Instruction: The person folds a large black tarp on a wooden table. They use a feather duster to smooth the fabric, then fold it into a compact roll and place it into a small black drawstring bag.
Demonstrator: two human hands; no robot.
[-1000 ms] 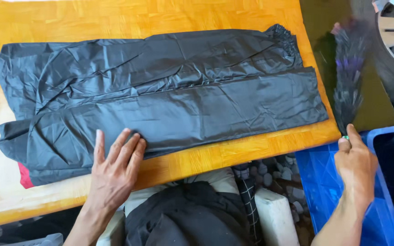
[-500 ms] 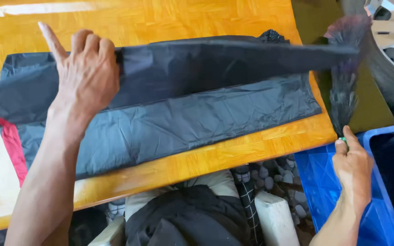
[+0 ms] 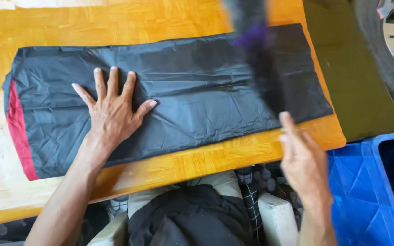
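A black, crinkled fabric piece [image 3: 197, 91], folded into a long flat band with a red edge [image 3: 19, 132] at its left end, lies on the wooden table [image 3: 115, 23]. My left hand [image 3: 112, 114] rests flat on the left half, fingers spread. My right hand [image 3: 304, 159] hovers at the table's front right edge. Its fingertips pinch the lower end of a dark feathery strip with a purple patch [image 3: 261, 59]. The strip is motion-blurred and slants up across the fabric's right part.
A blue plastic crate [image 3: 365, 182] stands at the lower right. Behind it lie a dark green mat [image 3: 347, 68] and a car wheel [image 3: 388, 54]. Dark clothing [image 3: 188, 218] and white blocks [image 3: 277, 218] show below the table's front edge.
My left hand folded the upper layer over and now presses flat on the narrower band. My right hand swung the dark strip leftward, from beside the table to over the fabric.
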